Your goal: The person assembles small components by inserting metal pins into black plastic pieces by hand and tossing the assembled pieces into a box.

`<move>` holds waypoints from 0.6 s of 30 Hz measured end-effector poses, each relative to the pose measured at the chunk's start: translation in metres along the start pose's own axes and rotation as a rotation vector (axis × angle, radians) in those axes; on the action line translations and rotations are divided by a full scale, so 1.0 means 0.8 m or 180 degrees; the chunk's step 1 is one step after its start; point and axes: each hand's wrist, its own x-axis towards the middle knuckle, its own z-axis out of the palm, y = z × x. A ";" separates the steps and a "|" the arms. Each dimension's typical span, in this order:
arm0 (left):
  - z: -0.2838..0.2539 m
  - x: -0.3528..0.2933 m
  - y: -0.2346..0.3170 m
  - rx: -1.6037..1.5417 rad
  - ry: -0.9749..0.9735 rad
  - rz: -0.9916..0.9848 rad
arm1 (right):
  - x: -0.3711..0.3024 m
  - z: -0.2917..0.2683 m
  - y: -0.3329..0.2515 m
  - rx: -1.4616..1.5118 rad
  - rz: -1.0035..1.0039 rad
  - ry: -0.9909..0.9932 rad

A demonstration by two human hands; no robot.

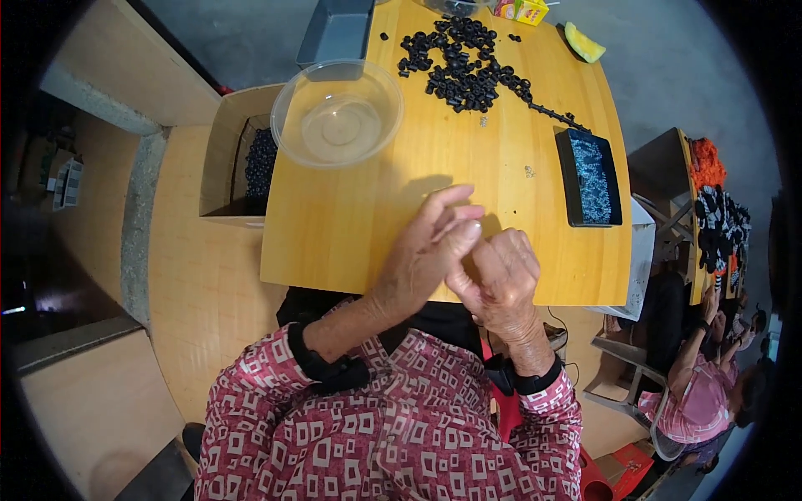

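Over the near part of the wooden table (334,242), my two hands meet at the fingertips. My left hand (422,259) has thumb and forefinger brought together, the other fingers partly stretched past them. Curled fingers and a bent thumb close my right hand (505,275) against the left thumb tip. Anything pinched between them is hidden or too small to make out. Beyond lies a pile of small black ring-shaped and tubular parts (464,71), trailing in a line toward a black tray (616,219) of small silvery pieces (591,179). A few tiny bits (530,172) lie on the wood.
A transparent plastic bowl (338,125) stands at the table's left edge, beside a cardboard box (219,159) holding dark small parts. A grey bin (336,33), a yellow carton (522,10) and a melon rind (583,43) are farther back. Another person (693,401) sits at right.
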 end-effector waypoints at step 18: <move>-0.008 -0.094 0.012 -0.0011 0.0351 -0.1018 | -0.037 -0.031 -0.054 -0.0166 -0.0489 -0.0112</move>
